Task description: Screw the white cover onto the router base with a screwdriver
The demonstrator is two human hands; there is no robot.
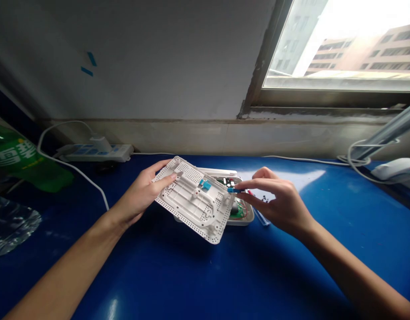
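My left hand [146, 189] grips the upper left edge of a white perforated plastic cover [188, 204], its ribbed inside turned up and tilted. A blue piece [205, 185] sits on the cover near its upper edge. Between the thumb and fingers of my right hand [275, 195] is a small blue part [235, 190], close to the cover's right corner. Behind and partly under the cover lies a white housing [249, 218] with a green circuit board [236, 211] and red wires. The cover hides the housing's left part.
Small dark screws [265, 198] and a clear plastic item [261, 218] lie beside the housing. A power strip [121, 152] with a white cable stands at the back left, near a green bottle [31, 160] and a clear bottle [13, 224]. A metal pole [385, 129] rises at right.
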